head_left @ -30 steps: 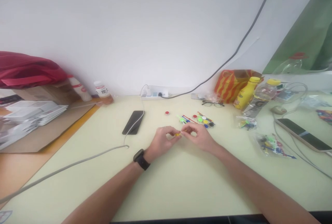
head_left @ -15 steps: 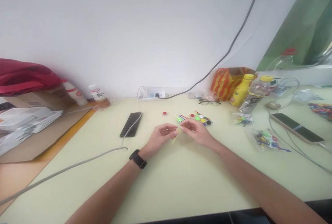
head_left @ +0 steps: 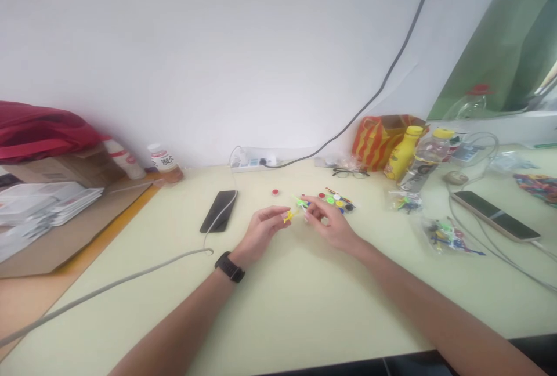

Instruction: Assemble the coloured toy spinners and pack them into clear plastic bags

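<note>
My left hand [head_left: 260, 232], with a black watch on its wrist, pinches a small yellow stick piece [head_left: 289, 215] between thumb and fingertips above the pale yellow desk [head_left: 278, 306]. My right hand [head_left: 327, 222] hovers just right of it with fingers partly stretched out over a green piece [head_left: 301, 203]; nothing shows in its grip. Behind my right hand lies a small pile of coloured round pieces and sticks [head_left: 337, 200]. A single red round piece [head_left: 275, 192] sits apart to the left of the pile.
A black phone [head_left: 218, 211] with a white cable lies left of my hands. A power strip [head_left: 255, 160] sits at the wall. Bottles, a striped bag [head_left: 378, 139], glasses, bagged pieces [head_left: 448, 234] and another phone [head_left: 496, 215] crowd the right. Papers and boxes stand at left.
My hands have drawn apart. The yellow stick piece now stays with my left hand alone, and my right hand has let go and opened towards the pile.
</note>
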`<state>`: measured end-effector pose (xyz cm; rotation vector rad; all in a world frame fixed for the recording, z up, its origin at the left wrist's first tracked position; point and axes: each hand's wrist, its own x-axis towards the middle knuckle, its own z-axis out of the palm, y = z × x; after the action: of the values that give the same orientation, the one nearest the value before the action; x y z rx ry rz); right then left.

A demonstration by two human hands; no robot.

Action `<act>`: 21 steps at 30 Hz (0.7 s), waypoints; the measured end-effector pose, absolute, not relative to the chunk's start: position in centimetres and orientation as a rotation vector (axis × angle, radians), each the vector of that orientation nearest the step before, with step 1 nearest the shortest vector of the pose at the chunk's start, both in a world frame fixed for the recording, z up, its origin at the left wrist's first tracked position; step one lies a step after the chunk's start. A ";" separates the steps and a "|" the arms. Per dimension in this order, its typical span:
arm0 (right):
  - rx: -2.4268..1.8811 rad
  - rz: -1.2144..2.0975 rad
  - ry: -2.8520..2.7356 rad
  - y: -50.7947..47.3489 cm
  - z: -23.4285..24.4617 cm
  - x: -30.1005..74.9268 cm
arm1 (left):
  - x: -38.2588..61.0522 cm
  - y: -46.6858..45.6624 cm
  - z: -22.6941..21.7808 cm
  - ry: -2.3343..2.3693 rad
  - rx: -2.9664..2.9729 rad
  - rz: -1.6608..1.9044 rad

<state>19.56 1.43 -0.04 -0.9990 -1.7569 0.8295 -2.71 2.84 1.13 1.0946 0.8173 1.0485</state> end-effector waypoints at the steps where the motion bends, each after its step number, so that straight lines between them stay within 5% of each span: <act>1: -0.995 0.826 -1.753 1.3 0.0 19.6 | -2.7 2.9 1.1 0.821 1.098 1.053; 11: -0.957 0.922 -1.720 0.2 0.4 18.4 | -2.8 2.7 0.7 0.823 1.257 1.054; 17: -0.959 1.271 -1.659 0.0 0.8 18.2 | -2.8 2.8 0.4 0.783 1.283 1.083; 21: -0.948 1.120 -1.577 0.1 0.8 18.1 | -2.8 2.8 0.4 0.763 1.268 1.076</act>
<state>18.09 0.09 0.81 -0.9479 -1.5767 1.1196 -2.79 2.78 0.41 1.2679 0.7625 1.0756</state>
